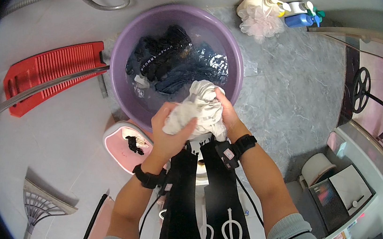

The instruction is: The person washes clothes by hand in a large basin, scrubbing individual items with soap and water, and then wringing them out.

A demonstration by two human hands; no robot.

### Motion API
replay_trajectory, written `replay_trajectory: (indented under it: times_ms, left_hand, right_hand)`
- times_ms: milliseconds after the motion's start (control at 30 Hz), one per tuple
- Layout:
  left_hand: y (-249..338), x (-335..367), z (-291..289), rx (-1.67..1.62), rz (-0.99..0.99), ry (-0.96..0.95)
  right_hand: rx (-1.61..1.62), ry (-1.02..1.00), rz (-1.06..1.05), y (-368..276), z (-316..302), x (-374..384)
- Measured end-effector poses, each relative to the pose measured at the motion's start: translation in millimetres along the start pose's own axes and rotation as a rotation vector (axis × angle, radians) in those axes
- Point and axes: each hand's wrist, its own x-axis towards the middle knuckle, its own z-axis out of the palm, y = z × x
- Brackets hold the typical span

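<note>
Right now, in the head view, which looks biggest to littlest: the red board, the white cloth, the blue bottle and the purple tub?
1. Purple tub
2. Red board
3. White cloth, though being held up close may make it look bigger
4. Blue bottle

Two hands (163,135) (226,111) — one white bundle (206,104), two black wristbands (148,178) (246,144), one purple tub (117,59), one red washboard (58,63), one pink puff (260,23)

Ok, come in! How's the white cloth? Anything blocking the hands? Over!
Left hand, right hand gripping bunched white cloth. Cloth over near side of purple tub. Nothing seen blocking hands.
</note>
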Motion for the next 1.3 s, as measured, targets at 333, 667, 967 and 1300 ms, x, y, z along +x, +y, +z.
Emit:
replay_trajectory:
  times_ms: [333,667,967,1300]
  left_hand:
    - [-42,12,-13,-1.236,-0.689,-0.020]
    - [-34,47,-30,-1.141,-0.918,-0.346]
    - [20,105,-10,-0.465,-0.758,-0.770]
    - [0,100,35,0.614,0.067,-0.557]
  right_hand:
    - [-0.799,0.008,-0.607,-15,50,-25]
    - [-1.538,-0.571,-0.993,-27,105,-70]
    - [-1.924,-0.863,-1.262,-19,118,-71]
    - [-2.459,-0.906,-1.317,10,58,-22]
